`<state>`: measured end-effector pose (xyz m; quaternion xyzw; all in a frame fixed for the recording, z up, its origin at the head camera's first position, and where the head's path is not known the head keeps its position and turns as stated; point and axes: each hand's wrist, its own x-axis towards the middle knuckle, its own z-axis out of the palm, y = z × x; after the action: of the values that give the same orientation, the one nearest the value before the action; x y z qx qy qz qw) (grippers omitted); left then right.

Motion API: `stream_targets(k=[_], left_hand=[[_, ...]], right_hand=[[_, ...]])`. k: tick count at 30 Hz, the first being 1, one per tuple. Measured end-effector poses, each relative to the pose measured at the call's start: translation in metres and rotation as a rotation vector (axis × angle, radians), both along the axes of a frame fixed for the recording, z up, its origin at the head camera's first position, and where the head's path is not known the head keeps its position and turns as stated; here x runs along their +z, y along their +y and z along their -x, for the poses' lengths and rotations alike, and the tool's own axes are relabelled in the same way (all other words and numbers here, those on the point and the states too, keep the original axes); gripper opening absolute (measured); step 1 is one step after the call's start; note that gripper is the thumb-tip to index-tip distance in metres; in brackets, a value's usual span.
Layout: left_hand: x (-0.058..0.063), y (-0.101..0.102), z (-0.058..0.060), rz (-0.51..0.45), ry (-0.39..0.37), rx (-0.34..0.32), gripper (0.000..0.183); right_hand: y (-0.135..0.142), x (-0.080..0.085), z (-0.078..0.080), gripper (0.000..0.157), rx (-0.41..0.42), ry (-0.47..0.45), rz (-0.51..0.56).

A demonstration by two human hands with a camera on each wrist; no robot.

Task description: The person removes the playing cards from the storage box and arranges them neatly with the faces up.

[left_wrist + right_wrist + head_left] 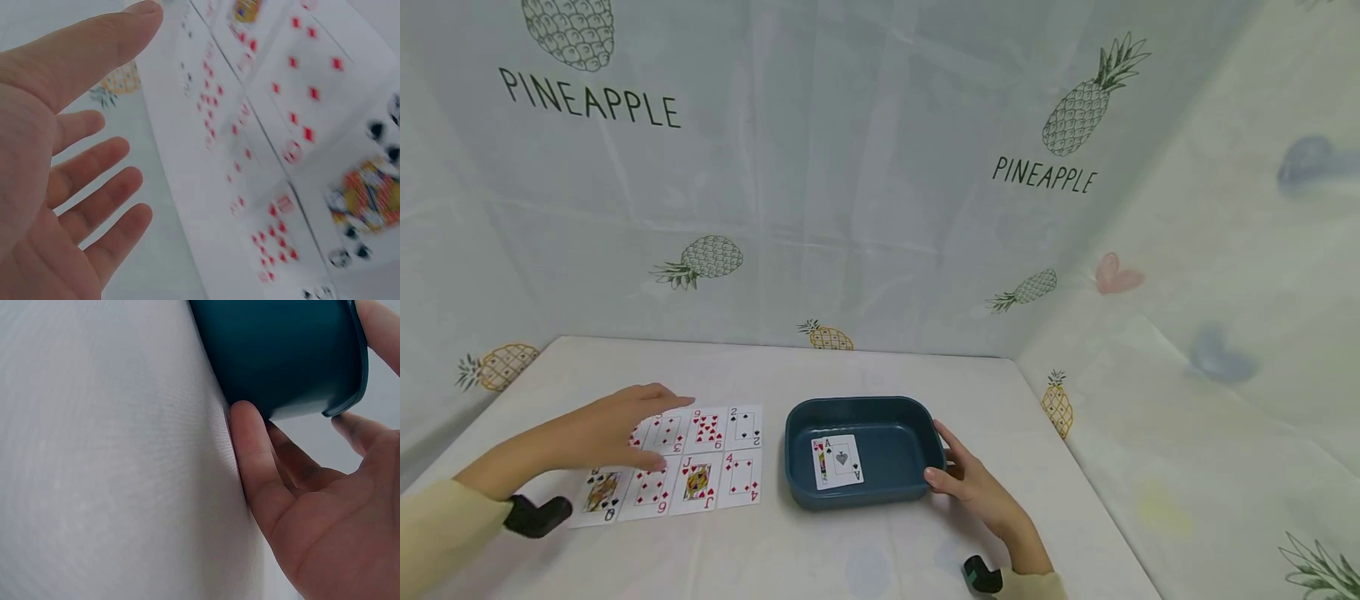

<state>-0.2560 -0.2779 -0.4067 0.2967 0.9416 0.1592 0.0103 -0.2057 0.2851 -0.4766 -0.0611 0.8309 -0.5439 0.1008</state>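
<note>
My left hand (606,433) hovers over the left part of two rows of face-up playing cards, thumb and fingers spread with nothing between them. In the front row lie a queen of spades (602,493), a six of diamonds (651,490), a jack (697,482) and a four of diamonds (741,477). Behind them are a nine of hearts (707,427) and a two of spades (745,426); the hand hides cards farther left. My right hand (981,487) grips the right end of a dark teal dish (880,497), also close up in the right wrist view. Inside it, an ace of spades (842,459) overlaps another card.
Both the cards and the dish are on a white-covered table (820,554). A pineapple-print cloth (865,183) hangs behind the table's back edge, and another pale cloth (1187,433) hangs along the right side. Black wrist devices (538,517) sit near both sleeves.
</note>
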Motion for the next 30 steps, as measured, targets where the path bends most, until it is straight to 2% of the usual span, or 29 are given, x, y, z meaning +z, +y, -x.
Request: stream_targets(k=[7,13,21,30], left_hand=[[0.018,0.047,0.008,-0.046,0.018,-0.051,0.088],[0.023,0.089,0.013,-0.073,0.013,-0.106,0.082],[0.021,0.146,0.012,-0.073,-0.023,-0.205,0.078],[0.003,0.197,0.016,-0.029,-0.05,-0.267,0.076]], right_hand=[[0.0,0.001,-0.001,0.081,0.021,0.002,0.009],[0.0,0.001,-0.001,0.081,0.007,-0.001,0.003],[-0.002,0.001,0.002,0.079,0.023,0.004,0.014],[-0.001,0.002,0.0,0.079,0.013,0.009,0.001]])
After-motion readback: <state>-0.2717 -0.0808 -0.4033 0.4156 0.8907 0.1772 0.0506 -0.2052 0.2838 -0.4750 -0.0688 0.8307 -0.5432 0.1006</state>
